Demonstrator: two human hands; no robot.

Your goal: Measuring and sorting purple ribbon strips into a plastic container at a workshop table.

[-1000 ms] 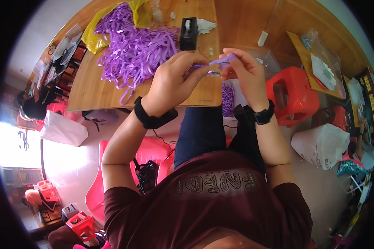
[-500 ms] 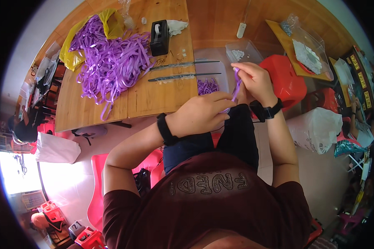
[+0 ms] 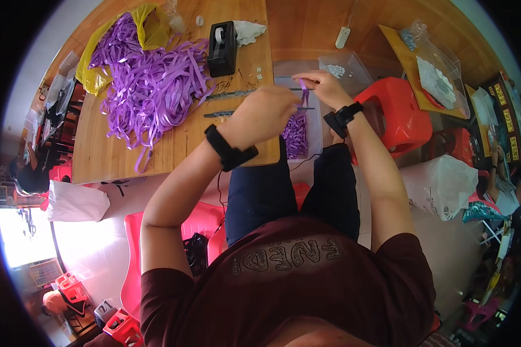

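A short piece of purple ribbon (image 3: 305,94) stretches between my two hands, over the table's right edge. My left hand (image 3: 266,113) has its fingers closed on the ribbon's lower end; the fingertips are partly hidden. The upper end is pinched in my right hand (image 3: 326,89). Just below them, a clear plastic bin (image 3: 312,144) holds many short purple ribbon pieces (image 3: 296,137). Two thin dark rods lie across the table edge, the nearer rod (image 3: 217,114) partly covered by my left hand. A large tangled heap of purple ribbon (image 3: 156,87) lies at the left.
On the wooden table (image 3: 191,153) are a black tape dispenser (image 3: 222,51), a white crumpled tissue (image 3: 249,32) and a yellow bag (image 3: 90,66). Right of the bin stands a red plastic stool (image 3: 396,115). A clear container (image 3: 344,68) with small white pieces sits behind my right hand.
Both hands have moved away from my body and to the left with the ribbon, now over the rods. More of the ribbon pieces in the bin show.
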